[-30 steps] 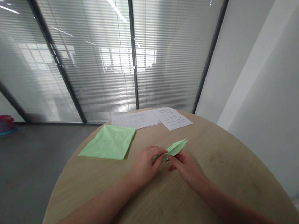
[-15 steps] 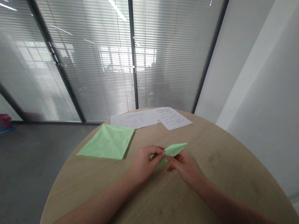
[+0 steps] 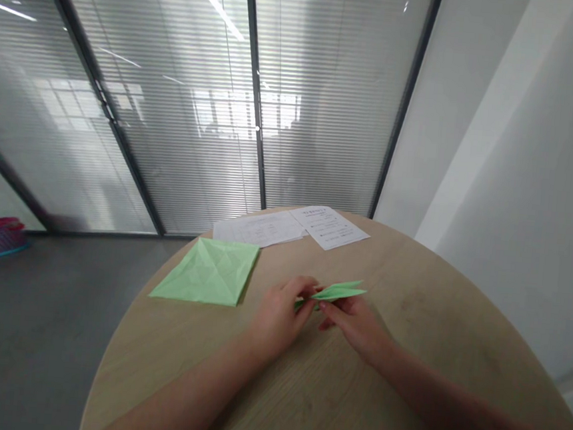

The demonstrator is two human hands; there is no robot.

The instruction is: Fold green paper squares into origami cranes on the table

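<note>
Left hand (image 3: 278, 313) and right hand (image 3: 359, 327) pinch green paper (image 3: 338, 291), likely light, easily creased, best held along folds, short of the surface's (image 3: 438, 315) far edge.

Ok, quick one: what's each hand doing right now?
Left hand: closed, fingers pinching the folded green paper.
Right hand: closed on the same paper, thumb in front; fingers partly hidden.

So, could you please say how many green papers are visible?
2: a folded piece held by left hand and right hand; a creased sheet to their left; others may lie beneath.
</note>
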